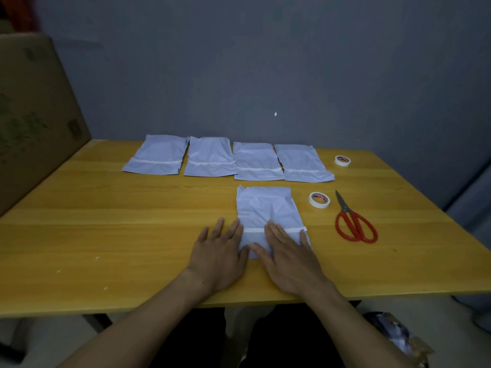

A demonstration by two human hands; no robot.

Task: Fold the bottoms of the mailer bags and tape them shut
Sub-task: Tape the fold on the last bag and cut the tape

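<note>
Both hands are down flat, palms under, side by side. The left hand (220, 257) has its fingers straight and fanned, pointing ahead. The right hand (291, 257) lies just beside it, fingers straight, angled slightly left. The thumb tips nearly meet between them. The left forearm (138, 322) and right forearm (353, 322), bare, converge towards the wrists

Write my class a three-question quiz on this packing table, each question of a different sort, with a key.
1. How many mailer bags lie in the back row? A three, B four, C six.
2. True or false: the right hand rests flat on the near bag.
3. Fill in: between the near bag and the red scissors lies a roll of ____.
Key: 1 B; 2 true; 3 tape.
</note>
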